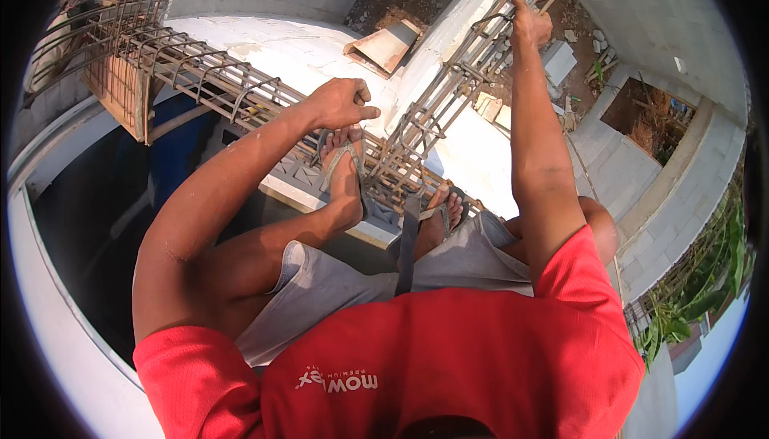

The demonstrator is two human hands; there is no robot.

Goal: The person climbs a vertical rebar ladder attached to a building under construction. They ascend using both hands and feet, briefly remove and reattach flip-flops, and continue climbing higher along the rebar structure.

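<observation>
My left hand (343,103) hangs over the inner corner of a steel rebar cage, just above my left foot. Its fingers are curled and the thumb points right; anything inside them is hidden. Stretched far ahead, my right hand (532,24) is at the far part of a second rebar cage (450,86), its thumb out beside the bars and its other fingers curled. Whether it grips anything is hidden. The first rebar cage (212,66) runs to the left, with square stirrups tied round long bars. Both cages meet near my sandalled feet (344,171).
A dark flat strip (408,243) stands between my knees. On the white ledge lies a wooden trough-like piece (383,46). Wooden formwork (120,98) stands at the left, above a dark drop (96,191). Block walls (617,175) and rubble lie lower at the right.
</observation>
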